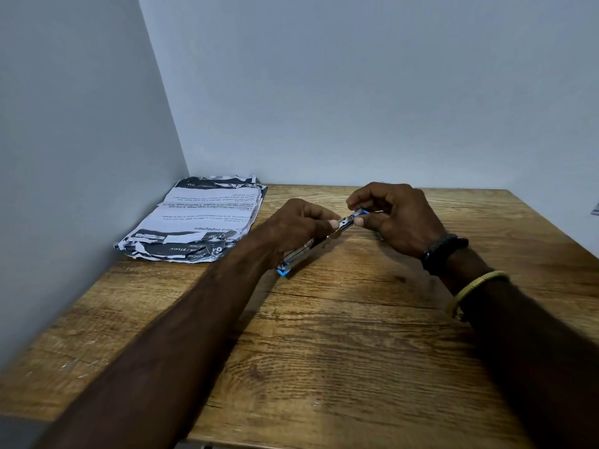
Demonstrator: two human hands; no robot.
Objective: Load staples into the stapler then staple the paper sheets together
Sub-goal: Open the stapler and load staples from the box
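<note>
Stapler (pixel 327 238) sits angled at bench (pixel 324 351) centre, apparently for loading. Left grip (pixel 298 222) curls around its body to steady it; right grip (pixel 395 215) pinches the blue-tipped far end. Paper sheets (pixel 201 218) lie apart at the far-left corner, awaiting stapling.

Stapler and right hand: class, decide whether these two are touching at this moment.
Touching. The head view shows the right hand pinching the stapler at its blue-tipped far end between thumb and fingers.
</note>
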